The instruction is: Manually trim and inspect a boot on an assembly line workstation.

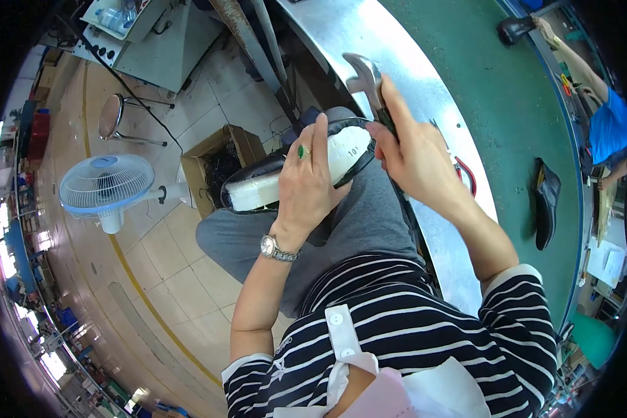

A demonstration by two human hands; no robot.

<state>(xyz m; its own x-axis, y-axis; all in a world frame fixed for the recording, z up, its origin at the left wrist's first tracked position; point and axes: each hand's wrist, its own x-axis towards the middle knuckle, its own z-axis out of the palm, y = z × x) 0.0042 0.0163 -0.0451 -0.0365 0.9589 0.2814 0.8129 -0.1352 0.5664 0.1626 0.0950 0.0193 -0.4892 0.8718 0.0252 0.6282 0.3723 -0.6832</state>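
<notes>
My left hand (308, 182) presses down on a black shoe upper stretched over a white last (258, 189), which rests sole-side up on my lap. A green ring and a metal wristwatch are on that hand and wrist. My right hand (411, 155) grips metal lasting pincers (364, 78), their curved jaws pointing up and away above the heel end of the shoe. The right hand's fingers touch the shoe's black edge at the heel.
A metal bench edge (425, 90) and a green conveyor belt (515, 118) run to my right, carrying a black shoe (546, 198). Red-handled pliers (466, 175) lie on the metal. Another person in blue (608, 125) works further along. A cardboard box (219, 159), fan (106, 188) and stool (113, 117) stand on my left.
</notes>
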